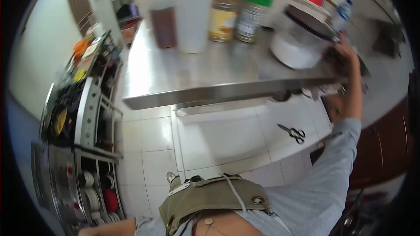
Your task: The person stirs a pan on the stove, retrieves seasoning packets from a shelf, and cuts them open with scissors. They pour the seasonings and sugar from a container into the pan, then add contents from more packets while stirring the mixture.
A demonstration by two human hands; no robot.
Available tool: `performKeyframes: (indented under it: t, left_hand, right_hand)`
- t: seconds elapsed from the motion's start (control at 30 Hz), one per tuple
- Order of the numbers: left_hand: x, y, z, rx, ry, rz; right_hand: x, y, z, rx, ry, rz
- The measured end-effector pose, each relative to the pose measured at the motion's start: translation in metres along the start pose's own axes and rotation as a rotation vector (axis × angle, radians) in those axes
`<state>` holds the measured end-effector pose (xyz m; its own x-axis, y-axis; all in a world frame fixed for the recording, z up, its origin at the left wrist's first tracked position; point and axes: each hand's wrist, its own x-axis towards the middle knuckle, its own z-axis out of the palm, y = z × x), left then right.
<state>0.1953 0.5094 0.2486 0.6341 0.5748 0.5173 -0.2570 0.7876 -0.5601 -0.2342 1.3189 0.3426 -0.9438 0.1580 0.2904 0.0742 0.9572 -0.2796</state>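
Observation:
My right hand reaches to the right end of the raised metal shelf, beside a clear jar with a dark lid and white contents. Its fingers are blurred, and what they hold, if anything, cannot be made out. A small bottle with a blue cap stands just behind the hand. Of my left arm only the forearm shows at the bottom left edge; the hand is out of frame. Along the shelf stand a green-lidded jar, a yellow-labelled jar and two tall containers, one with dark liquid.
Black-handled scissors lie on the white tiled counter below the shelf. To the left are a stove with a pan and a rack of stacked plates. A dark red cabinet stands at the right.

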Motion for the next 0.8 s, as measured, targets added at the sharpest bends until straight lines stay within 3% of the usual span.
performKeyframes:
  t: [0.1, 0.13, 0.17, 0.23, 0.27, 0.33, 0.8]
  left_hand:
    - [-0.025, -0.019, -0.038, 0.156, 0.012, -0.103]
    - [-0.029, -0.018, -0.048, 0.189, 0.006, -0.146]
    - [-0.029, -0.014, -0.049, 0.208, -0.026, -0.18]
    - [-0.037, -0.007, -0.037, 0.206, -0.087, -0.257]
    - [-0.04, -0.005, -0.034, 0.187, -0.109, -0.299]
    - [-0.043, 0.004, -0.026, 0.214, -0.139, -0.325]
    - [-0.038, -0.03, -0.082, 0.367, -0.257, -0.44]
  right_hand:
    - [0.036, 0.064, 0.008, -0.299, 0.123, -0.056]
    - [0.05, 0.096, 0.015, -0.13, 0.162, -0.184]
    - [0.075, 0.142, 0.016, -0.237, 0.22, -0.418]
    - [0.071, 0.11, 0.0, -0.525, 0.126, -0.308]
    - [0.073, 0.086, -0.024, -0.372, -0.142, -0.014]
    - [0.057, 0.095, -0.004, -0.532, 0.077, -0.224]
    - [0.032, 0.06, -0.009, -0.415, 0.207, -0.039]
